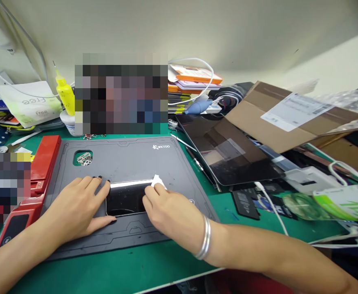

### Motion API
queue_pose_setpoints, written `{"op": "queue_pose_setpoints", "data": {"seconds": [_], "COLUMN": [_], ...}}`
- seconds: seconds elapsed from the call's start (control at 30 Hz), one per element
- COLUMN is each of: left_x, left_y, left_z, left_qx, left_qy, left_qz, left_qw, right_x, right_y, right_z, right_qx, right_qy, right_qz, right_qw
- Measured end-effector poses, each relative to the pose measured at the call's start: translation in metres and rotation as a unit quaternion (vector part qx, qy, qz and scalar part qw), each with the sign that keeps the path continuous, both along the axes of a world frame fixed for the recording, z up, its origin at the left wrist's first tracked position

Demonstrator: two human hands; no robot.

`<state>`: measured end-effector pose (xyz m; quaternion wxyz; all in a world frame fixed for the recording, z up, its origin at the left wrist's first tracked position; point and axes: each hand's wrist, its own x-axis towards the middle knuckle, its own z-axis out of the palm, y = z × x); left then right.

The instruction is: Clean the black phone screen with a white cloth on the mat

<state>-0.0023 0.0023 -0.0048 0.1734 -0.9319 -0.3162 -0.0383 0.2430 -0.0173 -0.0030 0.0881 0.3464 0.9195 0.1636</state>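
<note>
A smartphone (125, 199) with a dark, glossy screen lies face up on a grey work mat (126, 157). My left hand (76, 204) grips its left end, the fingertips at the far edge and the thumb along the near edge. Over the phone's right end, my right hand (165, 214) pinches a crumpled white wipe (158, 180) with its fingers curled. The wipe pokes out above the knuckles, and the right end of the phone is hidden beneath that hand. Two silver bangles (206, 239) circle my right wrist.
A red device (45, 161) borders the mat's left side. Small metal parts (84, 158) lie in the mat's cutout. To the right are a dark flat panel (224, 151), a cardboard box (267, 110), a plastic bottle (344, 202) and cables. A yellow dropper bottle (65, 94) stands behind.
</note>
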Motion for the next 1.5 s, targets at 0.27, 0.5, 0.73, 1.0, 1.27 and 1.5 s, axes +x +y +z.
{"op": "queue_pose_setpoints", "data": {"seconds": [0.27,0.5,0.73,1.0,1.27,1.5], "left_x": [0.0,0.001,0.001,0.001,0.001,0.0], "left_y": [0.0,0.0,0.0,0.001,0.001,0.0], "left_z": [0.0,0.0,0.0,0.0,0.0,-0.001], "left_qx": [0.005,0.014,0.016,0.013,0.017,0.009], "left_qy": [0.009,-0.004,-0.007,-0.007,-0.007,-0.005], "left_qz": [0.006,-0.006,-0.009,-0.008,-0.011,-0.006], "left_qw": [1.0,1.0,1.0,1.0,1.0,1.0], "right_x": [0.003,0.001,0.003,0.003,0.005,0.005], "right_y": [0.001,0.004,-0.006,-0.01,0.001,-0.008], "right_z": [0.001,0.004,-0.001,-0.002,-0.002,-0.004], "right_qx": [-0.009,-0.037,0.022,0.019,-0.005,0.029], "right_qy": [-0.003,-0.024,-0.004,0.004,0.008,0.011], "right_qz": [-0.013,-0.04,0.014,0.001,-0.021,0.008], "right_qw": [1.0,0.998,1.0,1.0,1.0,1.0]}}
